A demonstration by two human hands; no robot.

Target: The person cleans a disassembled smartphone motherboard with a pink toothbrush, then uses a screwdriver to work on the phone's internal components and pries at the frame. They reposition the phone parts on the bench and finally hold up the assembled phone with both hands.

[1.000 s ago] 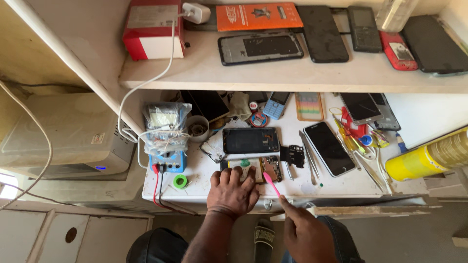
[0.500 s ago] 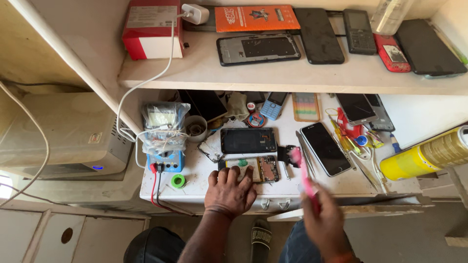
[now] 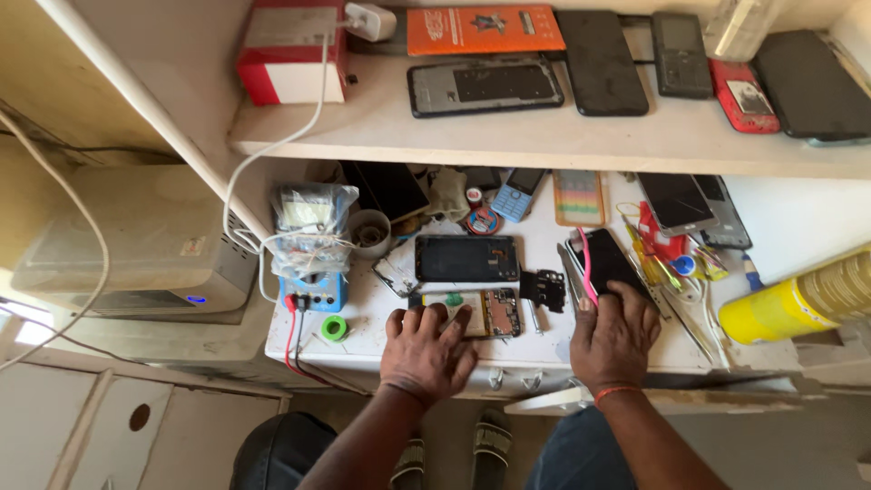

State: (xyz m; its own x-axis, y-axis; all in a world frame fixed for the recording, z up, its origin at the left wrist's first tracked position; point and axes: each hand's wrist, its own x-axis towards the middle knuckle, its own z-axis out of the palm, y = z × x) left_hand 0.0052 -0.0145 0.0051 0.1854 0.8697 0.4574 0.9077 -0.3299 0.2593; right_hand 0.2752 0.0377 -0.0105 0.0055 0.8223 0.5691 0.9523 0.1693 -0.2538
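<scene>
Left hand (image 3: 426,349) flat, fingers spread, pressing on opened phone w/ bare circuit board (image 3: 478,312) near front edge of white bench (image 3: 544,363), grasping nothing. Right hand (image 3: 615,334) at 3 o'clock from it, pinching thin pink pry tool (image 3: 587,267), tip toward 12, over black phone (image 3: 610,263). Board prob. light, stiff, fragile; best held by frame edges, not components. Pink tool light, springy. Dark back cover (image 3: 467,258) at 12 o'clock from board.
</scene>
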